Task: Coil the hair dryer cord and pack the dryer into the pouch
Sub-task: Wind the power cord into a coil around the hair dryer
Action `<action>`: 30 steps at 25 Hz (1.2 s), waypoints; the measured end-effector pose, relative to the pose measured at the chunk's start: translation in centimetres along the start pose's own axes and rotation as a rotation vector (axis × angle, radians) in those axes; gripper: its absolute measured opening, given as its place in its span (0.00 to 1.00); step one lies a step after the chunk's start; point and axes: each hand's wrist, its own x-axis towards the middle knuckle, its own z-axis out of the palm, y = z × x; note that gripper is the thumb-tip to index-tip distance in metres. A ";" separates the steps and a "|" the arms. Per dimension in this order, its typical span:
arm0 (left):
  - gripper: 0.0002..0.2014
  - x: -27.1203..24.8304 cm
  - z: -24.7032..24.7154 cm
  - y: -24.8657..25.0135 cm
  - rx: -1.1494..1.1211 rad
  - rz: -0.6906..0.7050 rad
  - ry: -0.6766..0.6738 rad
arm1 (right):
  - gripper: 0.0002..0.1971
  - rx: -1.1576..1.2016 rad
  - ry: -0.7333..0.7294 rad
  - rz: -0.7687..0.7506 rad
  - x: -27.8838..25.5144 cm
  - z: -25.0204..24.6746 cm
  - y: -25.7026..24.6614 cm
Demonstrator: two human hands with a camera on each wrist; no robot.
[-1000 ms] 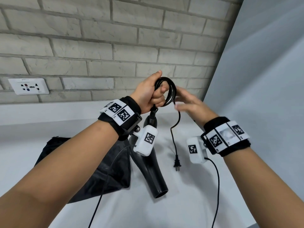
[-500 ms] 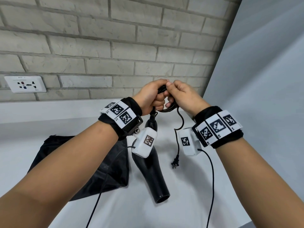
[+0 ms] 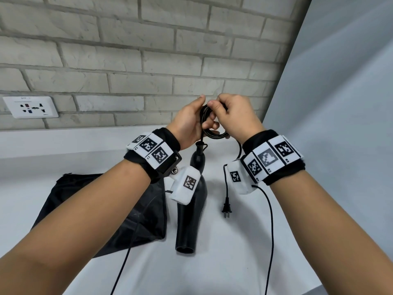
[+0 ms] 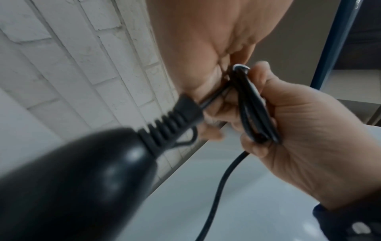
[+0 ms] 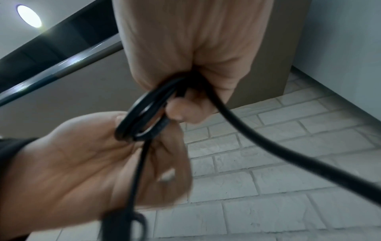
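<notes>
ITEM 1 – black plastic hair dryer (image 3: pixel 192 209), qty 1. Hangs nozzle-down from its cord, above or just touching the white countertop (image 3: pixel 212 273); can't tell which. Ribbed strain relief at handle end shows close up in left wrist view. Prob. hung this way so its weight keeps the cord taut for winding.

ITEM 2 – black rubber-sheathed power cord (image 3: pixel 214 135), qty 1. Upper part gathered into small coil, approx. 3 loops visible (right wrist view), held between both hands at chest height in front of brick wall. Remaining tail drops past right wrist to 2-pin plug (image 3: pixel 226 210), qty 1, dangling free beside dryer. Coiling judged mostly done; short tail left to wind.

ITEM 3 – left hand (image 3: pixel 188 124). Fingers curled round coil and cord near dryer end; acts as anchor, carries dryer's weight.

ITEM 4 – right hand (image 3: pixel 234 118). Thumb and fingertips pinch top of coil, curled tight; prob. laying or tucking latest loop so bundle doesn't spring apart.

ITEM 5 – black fabric drawstring pouch (image 3: pixel 102 213), qty 1. Lies flat on countertop, left of dryer, under left forearm; near enough for packing. Nothing in it yet, as far as seen.

ITEM 6 – white wall socket plate (image 3: pixel 30 107), qty 1, on wall at far left; nothing plugged in.

ITEM 7 – wrist bands w/ printed marker tags, qty 2, one per wrist, each w/ thin cable trailing down.
</notes>
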 end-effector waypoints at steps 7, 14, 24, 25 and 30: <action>0.23 -0.9 -0.9 -4.4 0.030 0.016 -0.058 | 0.13 -0.044 0.147 -0.079 0.0 -0.5 0.6; 0.15 -0.1 0.0 -3.7 0.136 0.116 0.114 | 0.12 -0.023 0.261 -0.031 -1.0 -0.6 2.5; 0.21 -0.3 0.7 -2.7 0.106 0.009 0.065 | 0.13 0.132 0.265 0.004 -1.9 1.1 3.5; 0.20 -0.3 0.9 -2.6 0.146 0.019 0.076 | 0.15 0.152 0.244 -0.025 -2.0 1.0 3.5; 0.16 -0.3 1.3 -2.5 0.269 0.100 0.135 | 0.13 0.118 0.115 -0.041 -1.6 0.1 3.7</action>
